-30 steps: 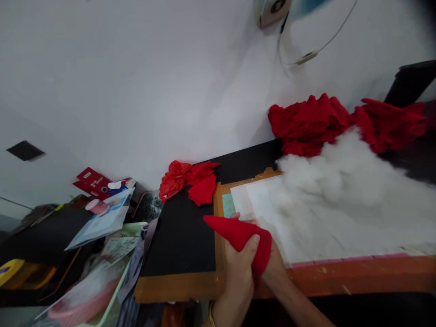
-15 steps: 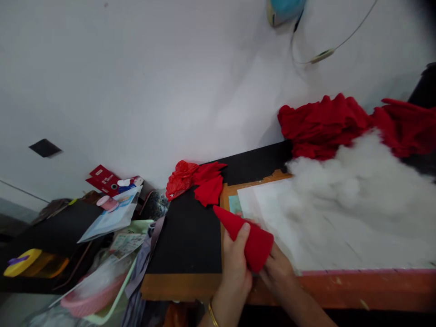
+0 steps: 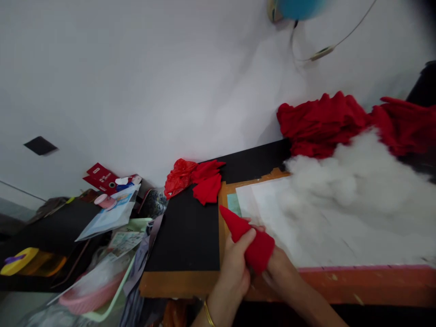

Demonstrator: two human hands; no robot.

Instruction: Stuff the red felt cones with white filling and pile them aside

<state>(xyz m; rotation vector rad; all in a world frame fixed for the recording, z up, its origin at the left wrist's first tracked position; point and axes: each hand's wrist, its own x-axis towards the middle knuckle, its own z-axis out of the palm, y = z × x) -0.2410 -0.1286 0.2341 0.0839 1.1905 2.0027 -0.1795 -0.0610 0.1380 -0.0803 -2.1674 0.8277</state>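
Red, smooth, pointed cloth cone [image 3: 257, 249], plump, tilted in the left hand [image 3: 235, 263].

Worktop [image 3: 187, 245], left: bare black surface, passable from front edge to red cloth pieces [image 3: 207, 184] and plastic bag [image 3: 179, 178].
Front edge, middle: left hand [image 3: 236, 259], right hand [image 3: 277, 268] and red cone [image 3: 257, 247] obstruct.
Right: stuffing mound [image 3: 354, 181] blocks access to cloth pile [image 3: 322, 122].
Back edge: low black strip between cloths.

Gold-coloured bangle [image 3: 208, 314] (thin, rounded), left wrist [image 3: 221, 299], bare right forearm [image 3: 306, 299]
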